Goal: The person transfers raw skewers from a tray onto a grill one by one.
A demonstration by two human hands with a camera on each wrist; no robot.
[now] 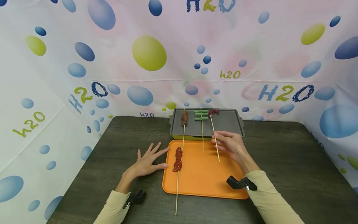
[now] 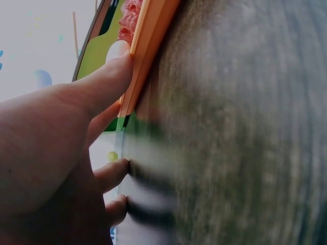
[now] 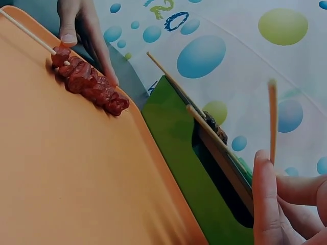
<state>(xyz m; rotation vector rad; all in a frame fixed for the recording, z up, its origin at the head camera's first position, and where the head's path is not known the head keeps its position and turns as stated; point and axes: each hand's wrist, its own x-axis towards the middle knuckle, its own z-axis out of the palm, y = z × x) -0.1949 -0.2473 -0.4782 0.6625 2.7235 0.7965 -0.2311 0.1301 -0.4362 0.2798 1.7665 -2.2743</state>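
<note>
Between thumb and fingers my right hand (image 1: 230,143) pinches the stick of a skewer (image 1: 214,137) whose dark red, curved piece (image 1: 213,112) lies at the grill plate (image 1: 227,121). In the right wrist view the same hand (image 3: 278,209) holds the stick upright near the frame's right edge. With fingers spread, my left hand (image 1: 146,163) touches the left rim of the orange tray (image 1: 209,174). The left wrist view shows its thumb (image 2: 110,74) against the tray's edge (image 2: 148,51). A red meat skewer (image 1: 178,160) lies on the tray's left side, its stick overhanging the front.
On the grill plate rest a brown meat skewer (image 1: 184,118) and a green vegetable skewer (image 1: 202,115), sticks pointing toward me over the tray. The grill's yellow-green base (image 3: 173,143) stands directly behind the tray. Dark wood tabletop (image 1: 293,168) surrounds them; a patterned curtain (image 1: 179,62) hangs behind.
</note>
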